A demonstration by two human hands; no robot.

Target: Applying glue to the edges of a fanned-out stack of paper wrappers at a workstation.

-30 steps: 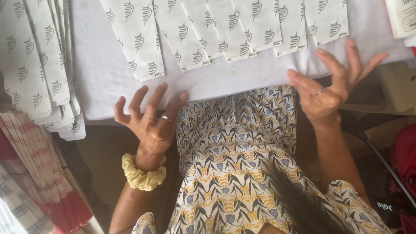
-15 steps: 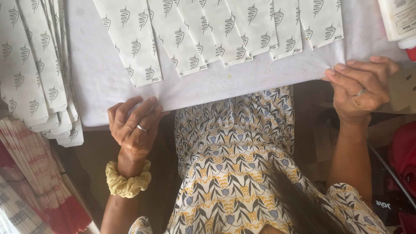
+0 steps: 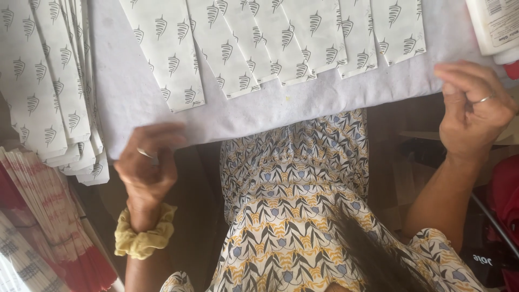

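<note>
Hands on the cloth now, both of them. Left hand (image 3: 147,162) curls its fingers over the near edge of the white cloth (image 3: 303,105) at the left corner, pinching the hem, a ring showing on one finger and a yellow scrunchie (image 3: 141,237) on the wrist below. Right hand (image 3: 471,111) does the same at the far right, fingers closed down on the same edge, ring catching the light. The cloth lies across the desk and hangs just over its front lip, right above the patterned dress in the person's lap.

On the cloth, a row of printed paper strips (image 3: 281,46) is already laid out side by side, overlapping like fanned cards, each white with small dark leaf marks. That row runs nearly the width of the cloth, so the laying-out looks largely done, by my reading. Off to the left, a thick stack of more strips (image 3: 51,81) waits, touching the cloth's left side, so plenty of material remains unplaced. Beneath that stack, red-and-white printed sheets (image 3: 48,216) slope away. Top right, a white bottle (image 3: 494,24) sits at the cloth's corner.

With both hands gripping the hem rather than a strip, this looks like an adjustment of the cloth itself, strips untouched for the moment.
</note>
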